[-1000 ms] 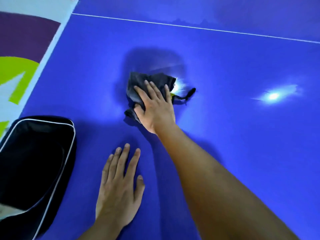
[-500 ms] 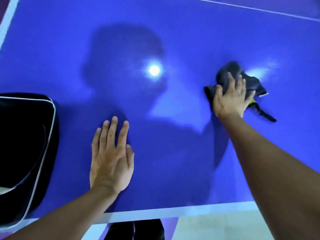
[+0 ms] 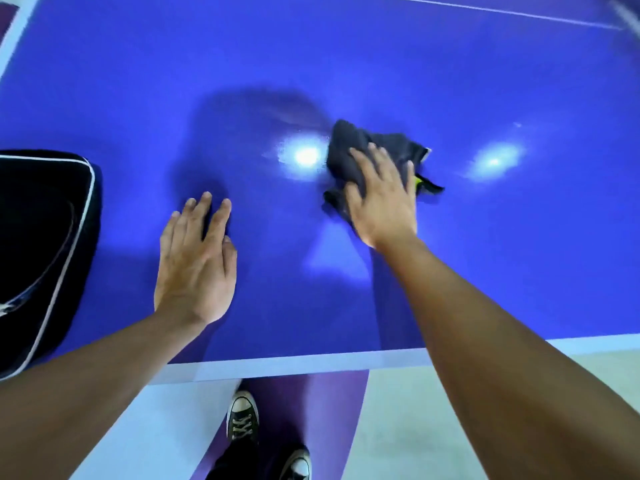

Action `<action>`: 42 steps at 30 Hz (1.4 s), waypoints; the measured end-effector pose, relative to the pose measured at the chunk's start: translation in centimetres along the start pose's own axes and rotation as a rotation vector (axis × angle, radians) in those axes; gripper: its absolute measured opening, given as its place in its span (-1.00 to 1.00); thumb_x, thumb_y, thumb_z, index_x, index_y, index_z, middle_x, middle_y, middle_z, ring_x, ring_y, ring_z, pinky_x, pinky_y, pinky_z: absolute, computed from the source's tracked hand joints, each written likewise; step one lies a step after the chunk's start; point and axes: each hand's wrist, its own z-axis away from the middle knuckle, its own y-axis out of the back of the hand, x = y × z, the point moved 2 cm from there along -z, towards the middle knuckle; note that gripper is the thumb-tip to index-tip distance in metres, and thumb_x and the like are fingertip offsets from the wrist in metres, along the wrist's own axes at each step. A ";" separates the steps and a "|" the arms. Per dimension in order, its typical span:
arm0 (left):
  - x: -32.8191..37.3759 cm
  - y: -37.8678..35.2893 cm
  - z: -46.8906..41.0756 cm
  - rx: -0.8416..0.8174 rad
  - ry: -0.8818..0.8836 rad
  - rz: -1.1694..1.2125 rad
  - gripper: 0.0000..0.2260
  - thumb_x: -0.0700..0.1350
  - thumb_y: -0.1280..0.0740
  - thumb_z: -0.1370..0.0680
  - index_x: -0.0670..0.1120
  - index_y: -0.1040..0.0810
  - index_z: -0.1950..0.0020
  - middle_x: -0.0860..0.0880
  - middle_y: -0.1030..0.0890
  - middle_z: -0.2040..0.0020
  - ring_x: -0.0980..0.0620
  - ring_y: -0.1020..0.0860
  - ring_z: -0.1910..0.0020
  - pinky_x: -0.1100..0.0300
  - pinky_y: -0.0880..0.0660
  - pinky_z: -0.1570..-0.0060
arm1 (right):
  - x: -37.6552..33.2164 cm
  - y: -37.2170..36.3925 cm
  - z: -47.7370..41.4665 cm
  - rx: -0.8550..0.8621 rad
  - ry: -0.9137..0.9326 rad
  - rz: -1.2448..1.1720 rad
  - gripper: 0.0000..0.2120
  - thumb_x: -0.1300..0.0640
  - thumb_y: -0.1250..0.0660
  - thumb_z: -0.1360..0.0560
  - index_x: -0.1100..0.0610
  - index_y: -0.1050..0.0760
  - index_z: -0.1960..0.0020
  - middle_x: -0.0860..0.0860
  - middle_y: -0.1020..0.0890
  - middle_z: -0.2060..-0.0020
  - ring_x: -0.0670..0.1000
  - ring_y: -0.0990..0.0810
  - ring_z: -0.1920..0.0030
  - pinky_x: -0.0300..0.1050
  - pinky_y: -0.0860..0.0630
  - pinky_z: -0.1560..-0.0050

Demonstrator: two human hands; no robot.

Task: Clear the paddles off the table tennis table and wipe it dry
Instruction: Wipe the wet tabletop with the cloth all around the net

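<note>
In the head view, the left hand (image 3: pixel 195 268) is laid flat on the blue worktop (image 3: pixel 519 254), fingers straight and holding nothing; the dark cloth (image 3: pixel 349 150) is pressed to the worktop under the right hand (image 3: pixel 382 202), fingers extended over it; a black bag (image 3: pixel 41 237) is seen left of the left hand.

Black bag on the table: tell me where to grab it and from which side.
Grip the black bag at its white-piped edge, coming from its right with the left hand, which rests on the table beside it. That raised, rounded corner faces the hand and likely gives the fingers a lip. No handle shows, and the rest runs out of frame.
</note>
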 end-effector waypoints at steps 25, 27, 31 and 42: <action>-2.7 0.0 13.6 0.070 0.120 -0.108 -0.52 -0.03 -0.01 -0.63 -0.10 -0.29 -0.55 -0.13 -0.30 -0.55 -0.17 -0.24 -0.54 -0.09 -0.15 -0.49 | -0.3 0.8 9.2 -0.023 0.059 -0.020 -0.46 0.01 -0.16 -0.64 -0.06 -0.25 -0.61 -0.03 -0.21 -0.63 -0.04 -0.07 -0.64 0.18 0.14 -0.62; -2.6 -0.1 13.6 0.070 0.113 -0.115 -0.52 -0.03 -0.02 -0.63 -0.10 -0.30 -0.54 -0.14 -0.31 -0.55 -0.18 -0.25 -0.53 -0.10 -0.17 -0.48 | 7.1 3.3 10.0 0.046 -0.177 -0.022 -0.48 0.03 -0.16 -0.64 -0.06 -0.26 -0.60 -0.02 -0.22 -0.62 -0.04 -0.09 -0.63 0.20 0.12 -0.61; -2.7 0.1 13.4 0.074 0.112 -0.131 -0.53 -0.04 -0.03 -0.63 -0.11 -0.32 -0.53 -0.14 -0.32 -0.54 -0.18 -0.26 -0.52 -0.09 -0.17 -0.48 | 11.7 5.0 12.0 0.110 -0.503 -0.055 -0.36 -0.07 -0.01 -0.54 -0.06 -0.21 -0.62 0.04 -0.17 -0.64 0.00 -0.05 -0.64 0.26 0.19 -0.61; -3.1 3.2 12.8 -0.179 0.150 0.105 -0.46 -0.06 -0.02 -0.59 -0.09 -0.23 -0.59 -0.05 -0.19 -0.61 -0.05 -0.13 -0.59 0.02 -0.06 -0.57 | -17.7 -3.5 22.1 -0.028 0.260 -0.120 -0.41 -0.10 -0.09 -0.58 -0.04 -0.29 -0.60 0.06 -0.27 -0.61 0.02 -0.13 -0.63 0.27 0.08 -0.61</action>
